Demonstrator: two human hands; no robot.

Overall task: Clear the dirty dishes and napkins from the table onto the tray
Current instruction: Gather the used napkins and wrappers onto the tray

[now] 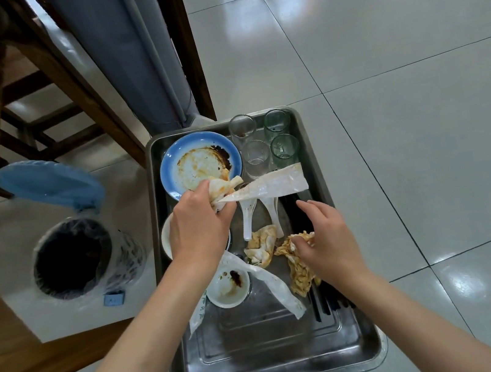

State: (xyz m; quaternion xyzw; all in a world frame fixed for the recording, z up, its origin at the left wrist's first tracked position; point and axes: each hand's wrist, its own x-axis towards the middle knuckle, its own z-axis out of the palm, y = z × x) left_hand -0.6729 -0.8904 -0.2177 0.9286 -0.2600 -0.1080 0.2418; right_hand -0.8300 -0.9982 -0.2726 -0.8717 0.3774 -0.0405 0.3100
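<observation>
Left hand [198, 222] clenched around a stained napkin wad [220, 189] plus a clear wrapper [270, 186] sticking out to its right, above the metal tray [265, 359]. Right hand [326, 240] pinches a second stained napkin [299, 269] lying on black chopsticks [298, 212]. Third napkin [261, 246] and two white spoons [247, 217] between hands. Blue-rimmed plate [198, 161] and four glasses [266, 140] beyond left hand; small sauce bowl [227, 285] under left wrist. Bin [72, 258] left of left hand.

Green print on wrapper [200, 309] (too blurred) unreadable.
</observation>
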